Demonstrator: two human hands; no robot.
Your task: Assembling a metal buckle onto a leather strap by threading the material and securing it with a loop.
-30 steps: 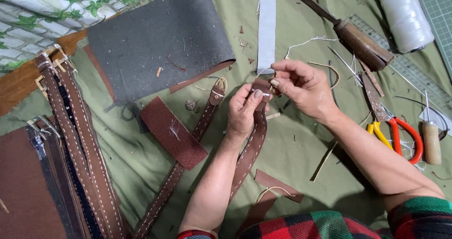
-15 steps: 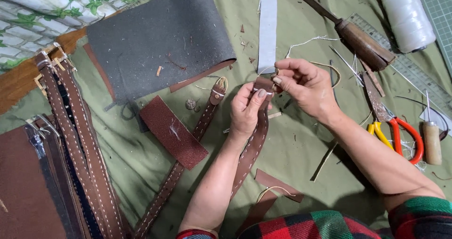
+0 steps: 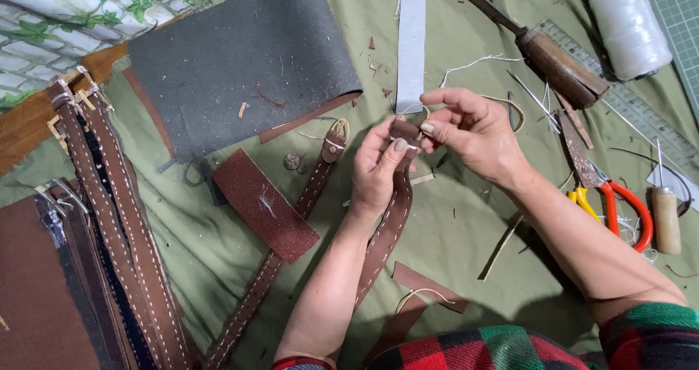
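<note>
My left hand (image 3: 377,167) grips the top end of a brown stitched leather strap (image 3: 386,231) that runs down toward my body. My right hand (image 3: 470,133) pinches the same end from the right, at a thin metal ring (image 3: 412,110) fitted in the strap's folded tip. Both hands meet above the green cloth (image 3: 451,224) in the middle of the view. A second stitched strap with a ring (image 3: 313,188) lies just left of my left hand.
A dark grey sheet (image 3: 240,57) and a reddish-brown sandpaper piece (image 3: 263,204) lie at left. Several finished straps (image 3: 109,210) are stacked at far left. A wooden-handled tool (image 3: 542,46), white thread spool (image 3: 626,20), ruler (image 3: 626,108), red-handled scissors (image 3: 608,195) and awl (image 3: 664,213) sit at right.
Both hands stay on the strap's end. My right fingers have shifted slightly on the ring end; the strap has barely moved.
</note>
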